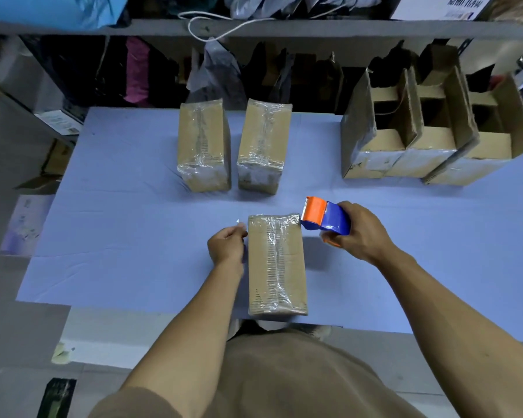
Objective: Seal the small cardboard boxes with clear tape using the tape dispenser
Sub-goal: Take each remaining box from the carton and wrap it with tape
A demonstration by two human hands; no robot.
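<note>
Box (277, 263) before us gets cross tape: right hand (360, 233) grips dispenser (325, 217) at its far corner, left hand (227, 245) pinches the tape end; next we tear.

Desk (118, 236) left half bare, open passage. Far edge blocked centrally by two taped boxes (204, 146); far right corner blocked by open cartons (435, 131). Near edge: one box (277, 263).

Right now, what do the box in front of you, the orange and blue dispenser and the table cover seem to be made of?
The box: brown cardboard, matte, with glossy, crinkled clear tape along its top seam and far end. The tape dispenser in the right hand: smooth, slightly shiny, likely moulded plastic. The table cover: matte pale blue with creases, probably paper or thin cloth; I cannot tell which.
</note>
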